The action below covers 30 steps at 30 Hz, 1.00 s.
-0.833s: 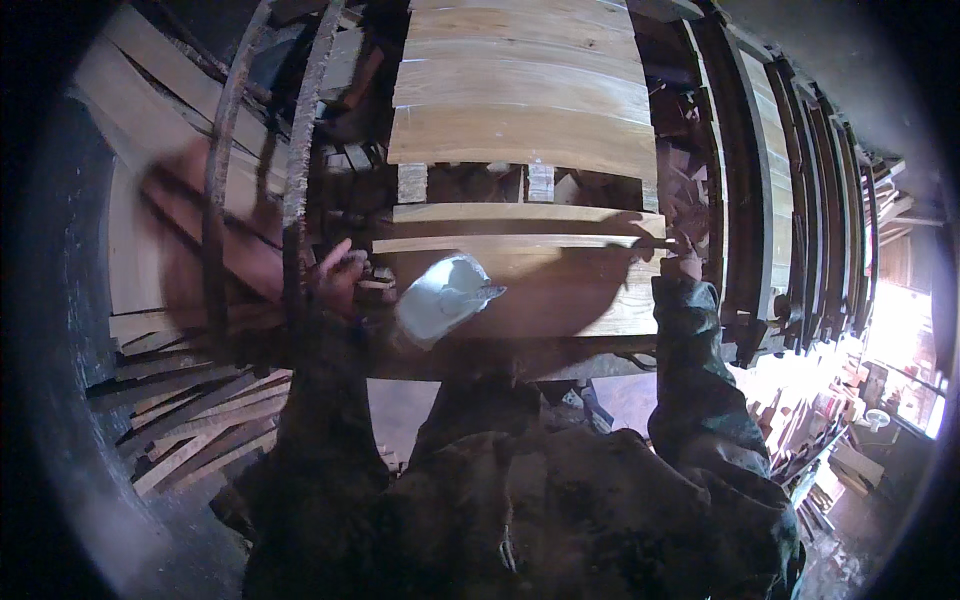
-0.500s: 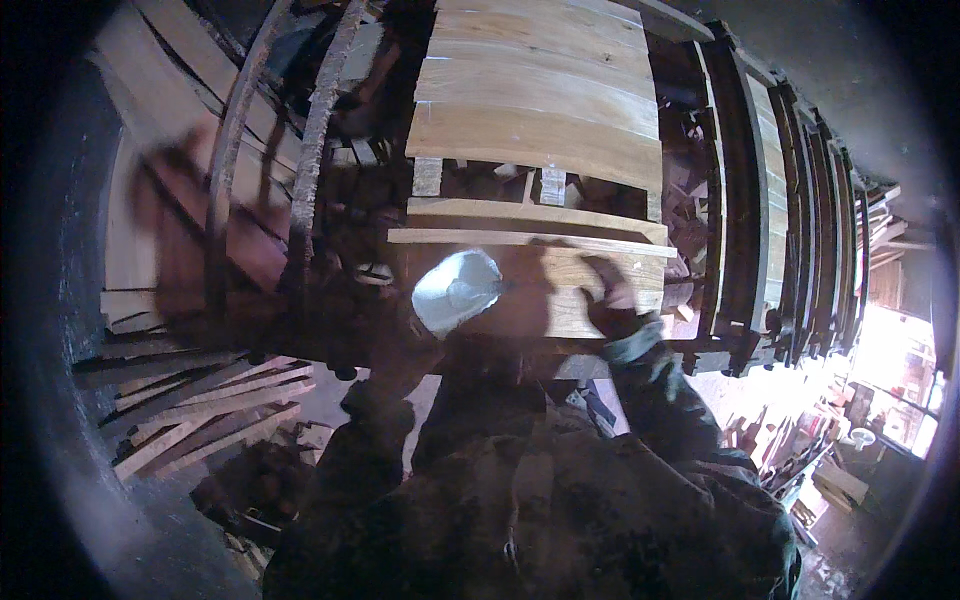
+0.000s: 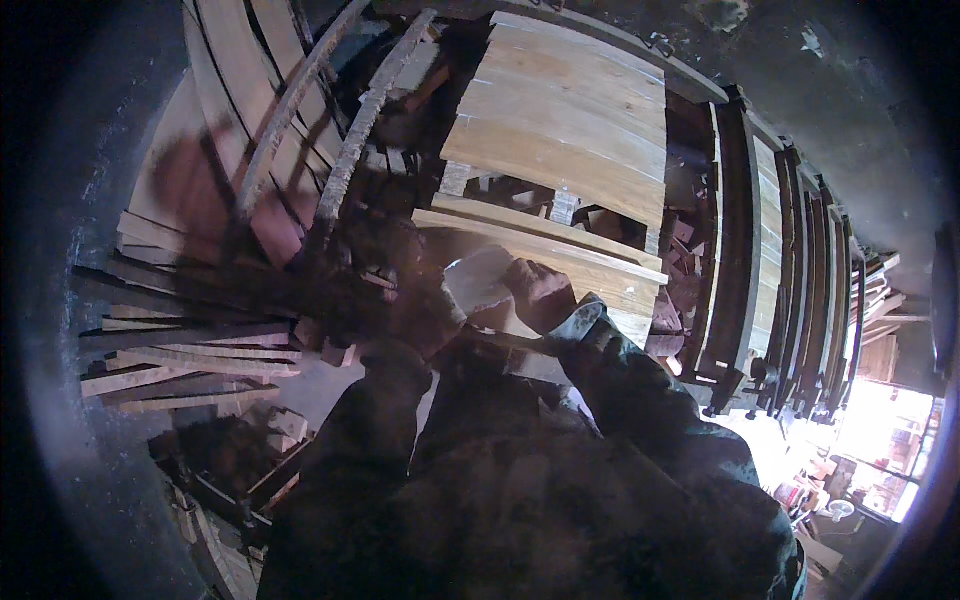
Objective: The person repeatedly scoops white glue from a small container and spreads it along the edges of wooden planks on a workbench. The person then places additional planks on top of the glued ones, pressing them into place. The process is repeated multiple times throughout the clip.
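Several boards (image 3: 190,360) lie left of the left hand (image 3: 425,312), white container (image 3: 480,277) and right hand (image 3: 541,296), each grip unclear.

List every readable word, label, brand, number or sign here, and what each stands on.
None: no readable text shows on the white container, the pale boards or the dark jacket.
Any marks on the clutter near the bright opening are too small and blurred to read.

Smooth wooden panel (image 3: 570,95), rough crusted bar (image 3: 368,122) — matt cloth sleeve (image 3: 640,385), white plastic-looking container (image 3: 478,276)
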{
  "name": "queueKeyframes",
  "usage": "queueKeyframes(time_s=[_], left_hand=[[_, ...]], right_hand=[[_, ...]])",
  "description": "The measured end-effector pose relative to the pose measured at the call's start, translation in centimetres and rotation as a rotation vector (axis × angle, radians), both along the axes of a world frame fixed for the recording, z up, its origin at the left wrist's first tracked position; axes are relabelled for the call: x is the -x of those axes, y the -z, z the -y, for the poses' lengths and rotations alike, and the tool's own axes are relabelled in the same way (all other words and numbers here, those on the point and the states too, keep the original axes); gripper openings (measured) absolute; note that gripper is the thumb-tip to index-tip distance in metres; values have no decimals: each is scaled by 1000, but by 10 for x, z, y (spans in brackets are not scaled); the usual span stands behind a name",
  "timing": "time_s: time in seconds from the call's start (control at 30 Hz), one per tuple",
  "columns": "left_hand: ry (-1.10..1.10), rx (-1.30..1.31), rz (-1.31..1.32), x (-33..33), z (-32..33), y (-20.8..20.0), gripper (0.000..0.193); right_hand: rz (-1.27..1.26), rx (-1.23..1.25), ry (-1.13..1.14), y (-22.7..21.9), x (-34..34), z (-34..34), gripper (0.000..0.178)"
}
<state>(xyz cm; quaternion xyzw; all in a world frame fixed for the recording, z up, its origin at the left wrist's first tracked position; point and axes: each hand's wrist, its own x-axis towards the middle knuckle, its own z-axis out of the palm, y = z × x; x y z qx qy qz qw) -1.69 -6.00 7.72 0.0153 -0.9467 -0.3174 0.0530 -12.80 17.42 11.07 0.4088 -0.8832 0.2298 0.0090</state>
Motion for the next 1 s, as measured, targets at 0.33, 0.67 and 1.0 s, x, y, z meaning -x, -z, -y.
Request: queueKeyframes(time_s=[0.33,0.67,1.0], left_hand=[[-51,-440,-59,45,-20,-92,77],[311,-441,-72,216,-39,-140,70],[508,-410,32,354,-14,-58,73]], right_hand=[[370,514,162,-24,26,-40,19],[1032,1162,933,-41,113,-76,26],[1154,1212,1096,3,170,-61,33]])
